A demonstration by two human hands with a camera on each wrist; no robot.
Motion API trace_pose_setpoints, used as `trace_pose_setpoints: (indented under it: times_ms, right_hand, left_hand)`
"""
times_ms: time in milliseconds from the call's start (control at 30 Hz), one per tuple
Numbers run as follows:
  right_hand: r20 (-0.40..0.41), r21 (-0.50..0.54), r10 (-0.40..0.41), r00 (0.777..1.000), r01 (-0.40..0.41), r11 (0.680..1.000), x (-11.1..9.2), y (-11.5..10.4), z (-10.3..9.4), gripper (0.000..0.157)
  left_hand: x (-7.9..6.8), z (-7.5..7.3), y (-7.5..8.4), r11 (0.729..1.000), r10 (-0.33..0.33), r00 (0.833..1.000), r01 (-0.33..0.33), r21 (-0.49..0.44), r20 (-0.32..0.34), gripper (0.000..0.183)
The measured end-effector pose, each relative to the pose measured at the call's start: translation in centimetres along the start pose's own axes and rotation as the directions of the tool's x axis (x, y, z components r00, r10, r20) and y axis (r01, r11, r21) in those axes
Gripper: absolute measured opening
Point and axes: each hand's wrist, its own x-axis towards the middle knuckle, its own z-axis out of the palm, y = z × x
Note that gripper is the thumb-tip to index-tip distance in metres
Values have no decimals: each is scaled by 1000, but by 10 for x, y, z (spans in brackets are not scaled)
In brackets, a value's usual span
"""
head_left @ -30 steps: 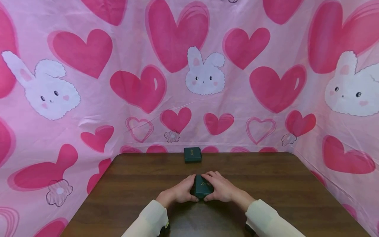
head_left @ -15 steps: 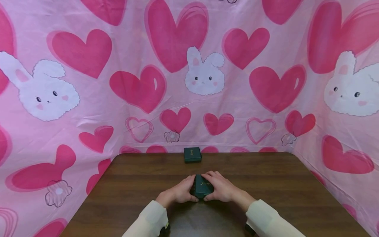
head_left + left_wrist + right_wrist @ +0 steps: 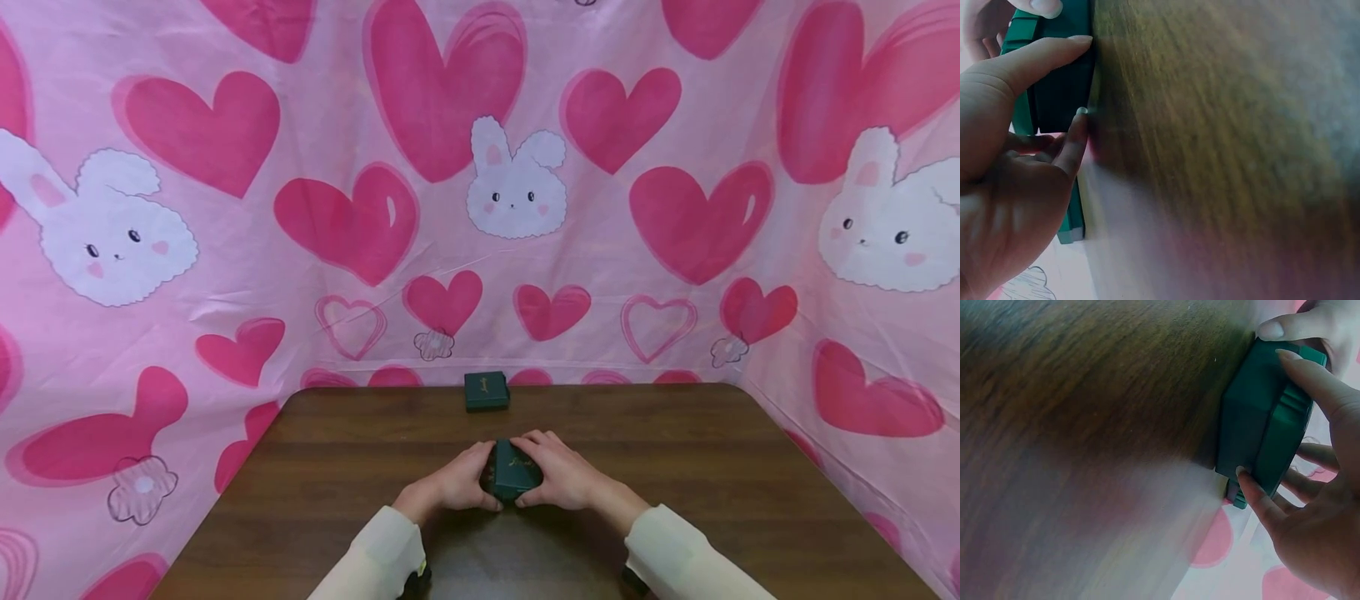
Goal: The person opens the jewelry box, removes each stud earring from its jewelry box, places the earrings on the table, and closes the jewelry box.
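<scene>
A small dark green box (image 3: pixel 519 473) with gold script on its top sits on the brown wooden table (image 3: pixel 360 500) between both hands. My left hand (image 3: pixel 459 482) grips its left side, with the thumb at the near edge. From the right, my right hand (image 3: pixel 564 473) holds it, thumb in front and fingers over the far part of the top. In the left wrist view, the box's (image 3: pixel 1060 100) dark base and ridged upper edge show beside the left thumb. Right thumb and fingers touch the box (image 3: pixel 1250 419) in the right wrist view.
A second dark green box (image 3: pixel 486 392) with gold script stands at the table's far edge, beyond the hands. Behind the table hangs a pink cloth (image 3: pixel 600 225) printed with hearts and white rabbits, enclosing the sides too.
Both hands keep their hold, almost still. Slightly more of the held box's left side shows now, as if it turned a little. The head view has shifted slightly.
</scene>
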Motion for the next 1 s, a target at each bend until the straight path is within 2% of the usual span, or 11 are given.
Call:
trace_pose_setpoints:
  times_ms: [200,400,567,833,1000]
  right_hand:
    - [-1,4,-1,1000,1,1000,-1,1,0,86]
    - [2,9,5,1000,-5,1000,-1,2,-1,85]
    - [-1,7,1,1000,-1,1000,-2,2,-2,85]
    - [2,9,-11,1000,11,1000,-4,2,-3,85]
    - [5,26,-28,1000,28,999,-4,1,-2,85]
  left_hand:
    - [0,1,1,1000,-4,1000,4,-8,-1,85]
    - [1,2,0,998,-26,1000,27,-52,8,90]
    - [2,3,1,995,-47,999,46,-89,-2,88]
    - [4,4,4,989,-50,999,49,-136,-4,84]
    - [5,5,4,991,-31,1000,30,-130,-4,84]
